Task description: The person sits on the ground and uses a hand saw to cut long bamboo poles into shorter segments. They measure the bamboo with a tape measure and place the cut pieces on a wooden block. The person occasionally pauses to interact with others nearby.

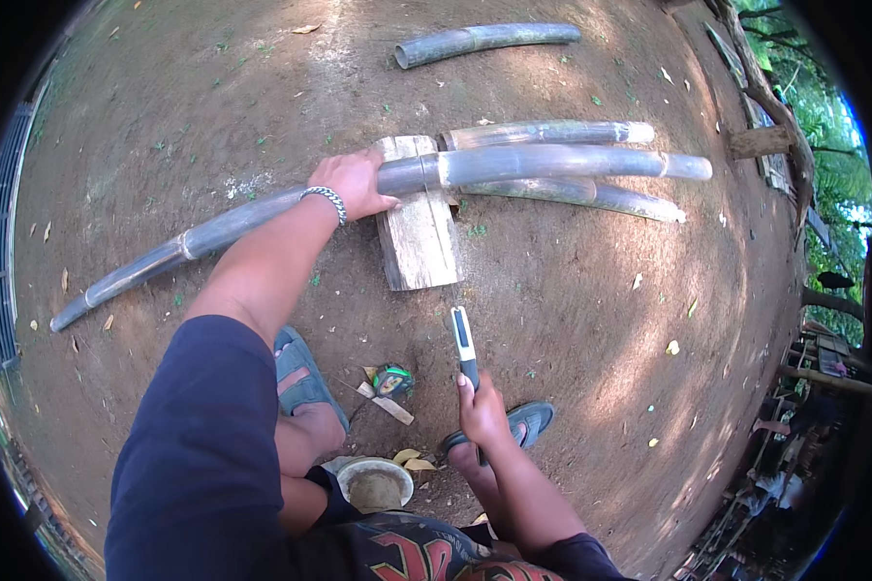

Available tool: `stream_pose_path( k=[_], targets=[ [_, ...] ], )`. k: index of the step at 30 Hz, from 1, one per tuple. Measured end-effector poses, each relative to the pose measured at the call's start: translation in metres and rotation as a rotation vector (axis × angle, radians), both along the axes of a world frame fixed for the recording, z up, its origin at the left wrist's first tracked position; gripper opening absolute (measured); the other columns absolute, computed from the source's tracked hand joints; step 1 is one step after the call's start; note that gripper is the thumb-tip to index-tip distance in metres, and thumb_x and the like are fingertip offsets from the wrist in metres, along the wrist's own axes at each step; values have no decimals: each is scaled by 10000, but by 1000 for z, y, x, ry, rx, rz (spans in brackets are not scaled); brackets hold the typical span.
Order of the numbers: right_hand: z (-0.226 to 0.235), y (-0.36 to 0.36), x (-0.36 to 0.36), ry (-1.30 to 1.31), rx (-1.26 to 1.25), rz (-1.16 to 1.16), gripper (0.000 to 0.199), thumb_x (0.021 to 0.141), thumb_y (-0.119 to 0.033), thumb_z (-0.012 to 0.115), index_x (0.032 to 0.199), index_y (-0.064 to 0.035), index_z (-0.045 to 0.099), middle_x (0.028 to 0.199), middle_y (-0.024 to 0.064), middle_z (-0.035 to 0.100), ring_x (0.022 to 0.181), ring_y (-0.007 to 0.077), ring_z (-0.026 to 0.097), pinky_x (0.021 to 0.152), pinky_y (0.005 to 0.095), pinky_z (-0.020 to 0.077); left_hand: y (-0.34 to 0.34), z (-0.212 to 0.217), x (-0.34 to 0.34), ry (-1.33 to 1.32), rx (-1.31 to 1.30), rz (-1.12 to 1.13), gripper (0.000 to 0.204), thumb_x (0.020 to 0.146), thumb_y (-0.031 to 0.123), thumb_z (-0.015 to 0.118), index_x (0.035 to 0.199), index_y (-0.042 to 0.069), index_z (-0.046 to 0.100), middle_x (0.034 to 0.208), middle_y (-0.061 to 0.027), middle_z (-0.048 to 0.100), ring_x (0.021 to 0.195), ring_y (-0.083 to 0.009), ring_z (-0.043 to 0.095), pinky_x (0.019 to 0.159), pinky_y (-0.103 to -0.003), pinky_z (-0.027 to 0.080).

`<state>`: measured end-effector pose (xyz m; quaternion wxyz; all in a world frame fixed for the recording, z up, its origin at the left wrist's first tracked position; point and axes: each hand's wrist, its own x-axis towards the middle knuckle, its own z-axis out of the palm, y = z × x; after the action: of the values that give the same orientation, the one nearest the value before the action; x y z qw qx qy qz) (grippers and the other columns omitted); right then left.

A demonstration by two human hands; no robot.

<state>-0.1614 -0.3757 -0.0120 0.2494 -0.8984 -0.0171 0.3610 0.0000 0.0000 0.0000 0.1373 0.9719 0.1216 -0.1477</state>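
Note:
A long bamboo pole [552, 165] lies across a squared wooden block [421, 247], its left end reaching down to the ground. My left hand [351, 184], with a chain bracelet on the wrist, is closed over the pole at the block's left edge. Lower down, my right hand [482, 412] is wrapped round the black and white handle of a handsaw [463, 334]. Its thin blade, seen nearly edge-on, points up along the block's right side towards the pole. Whether the teeth touch the bamboo I cannot tell.
Two cut bamboo pieces [552, 134] lie right of the block, partly under the pole. Another bamboo piece [489, 41] lies farther off. Between my sandalled feet are a tape measure [392, 380], a small wooden strip [392, 409] and a round bowl [404, 476]. Bare earth surrounds everything.

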Motion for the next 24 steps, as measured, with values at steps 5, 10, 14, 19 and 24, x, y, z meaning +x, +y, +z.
stream_pose_path(
  k=[5, 10, 14, 19, 24],
  targets=[
    [-4, 71, 94, -105, 33, 10, 528, 1042, -493, 472, 1129, 20, 560, 950, 345, 667, 960, 541, 632, 830, 588, 494, -11, 8, 7, -43, 5, -9, 773, 760, 581, 787, 1297, 61, 593, 1292, -172, 653, 1178, -355, 646, 1027, -464, 503],
    [12, 30, 8, -60, 1, -5, 521, 1041, -493, 468, 1113, 12, 575, 966, 338, 674, 987, 545, 627, 852, 597, 493, 4, -2, -10, -19, -38, -16, 725, 753, 577, 787, 1216, 44, 627, 1240, -168, 671, 1153, -354, 651, 996, -468, 511],
    [-5, 23, 16, 15, -23, -33, 536, 1037, -504, 467, 1116, 15, 573, 973, 343, 673, 999, 549, 623, 860, 593, 492, -3, -10, -14, -59, -24, -28, 738, 751, 578, 792, 1219, 31, 627, 1245, -168, 673, 1141, -350, 660, 988, -461, 519],
    [1, 85, 90, -66, 31, 8, 552, 1034, -520, 464, 1134, 14, 566, 976, 348, 670, 1000, 547, 624, 863, 590, 491, -10, 2, -9, -32, -29, -29, 734, 745, 584, 798, 1221, 49, 636, 1234, -165, 681, 1149, -341, 662, 997, -456, 519],
    [2, -5, -6, -26, 18, 4, 551, 1033, -523, 465, 1164, 6, 549, 981, 360, 663, 1001, 543, 626, 869, 592, 487, -4, 4, -8, -28, -23, -6, 718, 743, 582, 801, 1199, 52, 639, 1210, -162, 689, 1140, -348, 665, 995, -454, 518]
  ],
)
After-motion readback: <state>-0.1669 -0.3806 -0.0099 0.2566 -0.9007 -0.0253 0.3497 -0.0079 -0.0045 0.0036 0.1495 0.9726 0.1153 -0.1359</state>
